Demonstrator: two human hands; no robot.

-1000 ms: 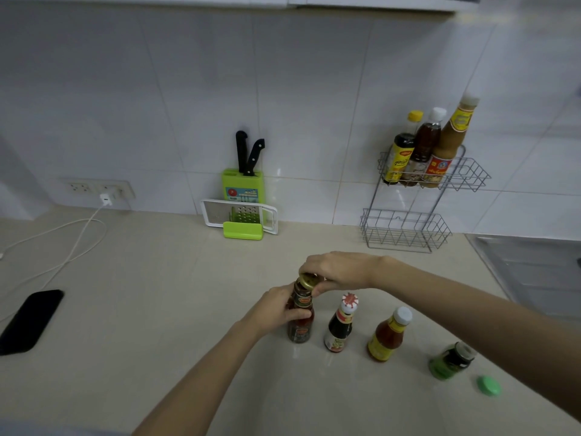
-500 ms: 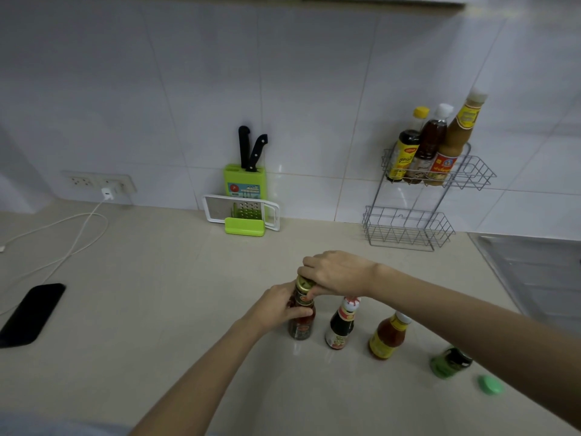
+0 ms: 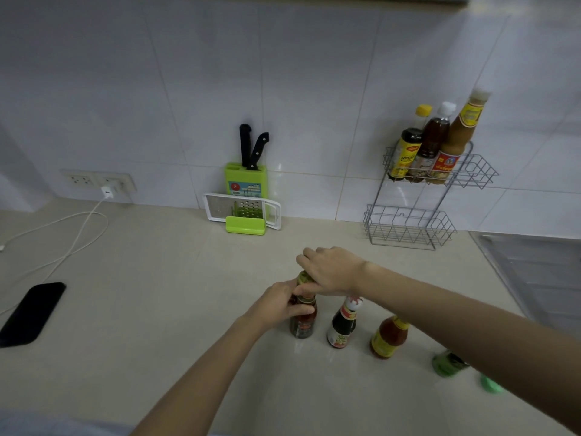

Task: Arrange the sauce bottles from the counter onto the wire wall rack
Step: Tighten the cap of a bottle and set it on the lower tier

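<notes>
A dark sauce jar (image 3: 303, 322) with a gold lid stands on the beige counter (image 3: 157, 294). My left hand (image 3: 279, 305) grips its body; my right hand (image 3: 330, 270) is closed over its lid. To its right stand a dark bottle with a red-and-white cap (image 3: 342, 325), an orange sauce bottle (image 3: 388, 338), and a small green jar (image 3: 448, 365) partly hidden by my right forearm. The wire wall rack (image 3: 415, 228) hangs at the back right. Its upper basket holds three tall bottles (image 3: 434, 146); the lower basket holds nothing.
A loose green lid (image 3: 490, 383) lies beside the green jar. A green knife block (image 3: 246, 180) with a grater (image 3: 242, 210) stands at the wall. A black phone (image 3: 31, 313) and a white charger cable (image 3: 63, 243) lie at the left. A steel sink drainer (image 3: 540, 275) is at the right.
My right hand has turned slightly on the jar's lid while the left keeps holding the jar. The view has shifted a little; the bottles have not moved.
</notes>
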